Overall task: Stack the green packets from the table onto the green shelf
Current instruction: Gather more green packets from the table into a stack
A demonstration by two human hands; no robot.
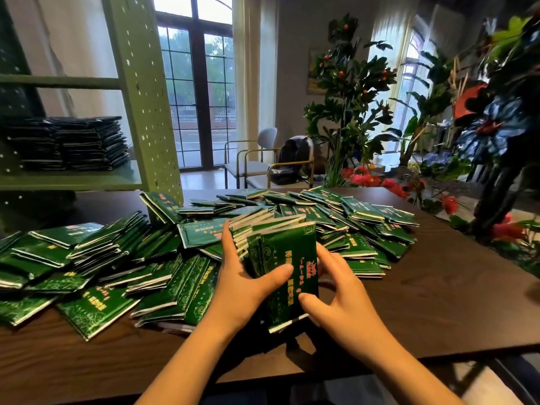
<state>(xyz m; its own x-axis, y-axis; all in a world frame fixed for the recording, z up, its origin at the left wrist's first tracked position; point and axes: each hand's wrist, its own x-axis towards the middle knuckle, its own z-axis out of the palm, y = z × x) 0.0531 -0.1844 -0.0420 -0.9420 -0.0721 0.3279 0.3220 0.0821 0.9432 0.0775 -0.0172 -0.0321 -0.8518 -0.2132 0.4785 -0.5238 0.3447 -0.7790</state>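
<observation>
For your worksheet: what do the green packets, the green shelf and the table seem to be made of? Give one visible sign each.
The green packets look like glossy plastic or foil film: they gleam. The green shelf is likely matt painted metal, given its punched holes. The table seems dark wood or laminate, with a faint sheen.

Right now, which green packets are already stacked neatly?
The stacks on the green shelf, upper left. The heap on the table is jumbled; left hand and right hand grip a bundle.
</observation>
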